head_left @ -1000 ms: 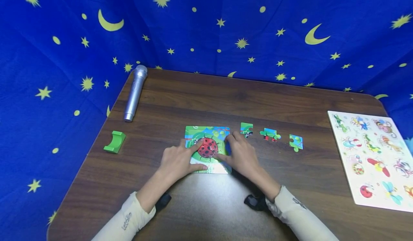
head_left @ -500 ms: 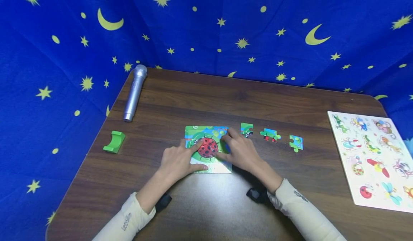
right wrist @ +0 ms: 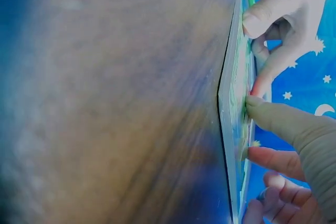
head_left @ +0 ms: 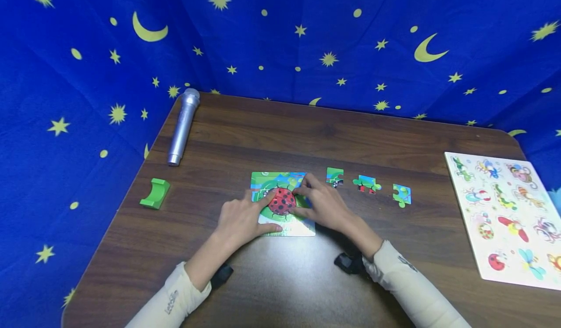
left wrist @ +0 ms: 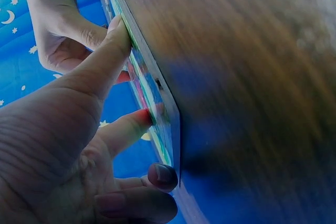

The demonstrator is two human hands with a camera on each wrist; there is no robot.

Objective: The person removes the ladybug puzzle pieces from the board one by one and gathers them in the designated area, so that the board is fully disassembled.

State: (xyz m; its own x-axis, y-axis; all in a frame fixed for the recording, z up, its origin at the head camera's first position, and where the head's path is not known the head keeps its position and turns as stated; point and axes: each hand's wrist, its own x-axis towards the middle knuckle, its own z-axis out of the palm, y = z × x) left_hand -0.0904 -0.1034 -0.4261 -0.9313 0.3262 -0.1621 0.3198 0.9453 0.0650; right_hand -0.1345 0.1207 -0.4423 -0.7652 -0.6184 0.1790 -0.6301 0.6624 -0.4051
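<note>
A ladybug jigsaw puzzle [head_left: 289, 229] in a thin board lies near the middle of the table. My left hand [head_left: 238, 220] rests on its left side, with thumb on the near part and index fingertip at the ladybug. In the left wrist view the other fingers [left wrist: 136, 203] lie bent at the board's edge [left wrist: 170, 121]. My right hand [head_left: 326, 203] touches the puzzle's right side with the tips of the thumb [right wrist: 257, 100] and bent index finger, a small gap between them. Three loose jigsaw pieces lie to the right: one green [head_left: 334, 175], one red and green [head_left: 367, 184], one blue and green [head_left: 401, 195].
A silver toy microphone [head_left: 183, 128] lies at the back left. Nearer stands a green arch-shaped block [head_left: 156, 193]. A white board with insect pictures [head_left: 491, 240] lies at the right. A blue star-and-moon cloth [head_left: 271, 35] hangs behind the table.
My right index finger has moved left, from the puzzle's upper right corner to beside the ladybug, closer to the thumb. The left hand and the loose pieces have stayed put.
</note>
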